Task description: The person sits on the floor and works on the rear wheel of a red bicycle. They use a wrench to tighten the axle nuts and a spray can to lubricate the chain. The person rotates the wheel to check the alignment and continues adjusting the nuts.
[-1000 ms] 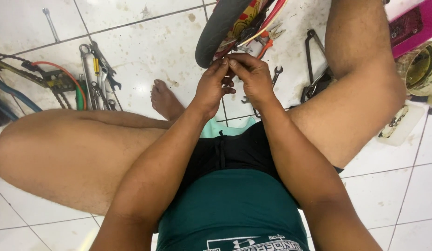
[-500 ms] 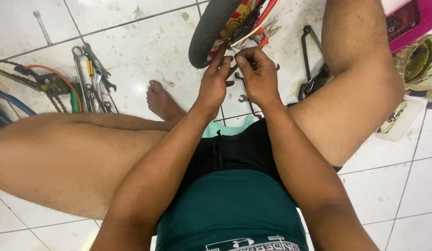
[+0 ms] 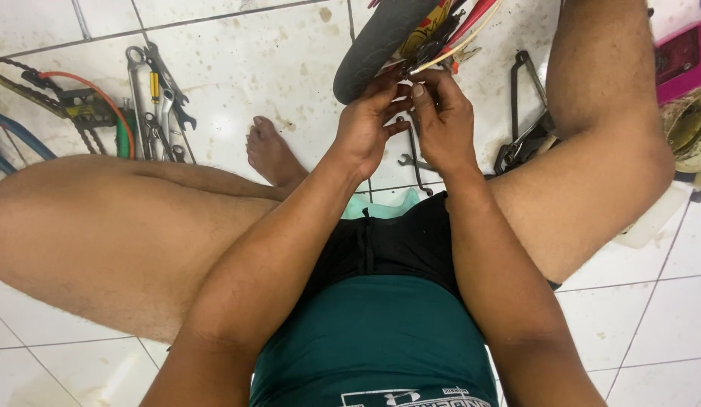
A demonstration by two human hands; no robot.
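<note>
A small bicycle wheel with a black tyre and a yellow and red frame part lies on the tiled floor in front of me. My left hand and my right hand meet at the wheel's hub, fingertips pinched on a small metal part and a pale cable there. What exactly the fingers grip is hidden. A thin spanner lies on the floor just under my hands. I sit on the floor with bare legs spread.
Several spanners lie in a row at the left, beside a bicycle chain and an orange cable. A black metal tool rests by my right thigh. A pink box and a round tin stand at the far right.
The view has drifted slightly. Both hands stay at the hub, fingers shifting a little on the small part.
</note>
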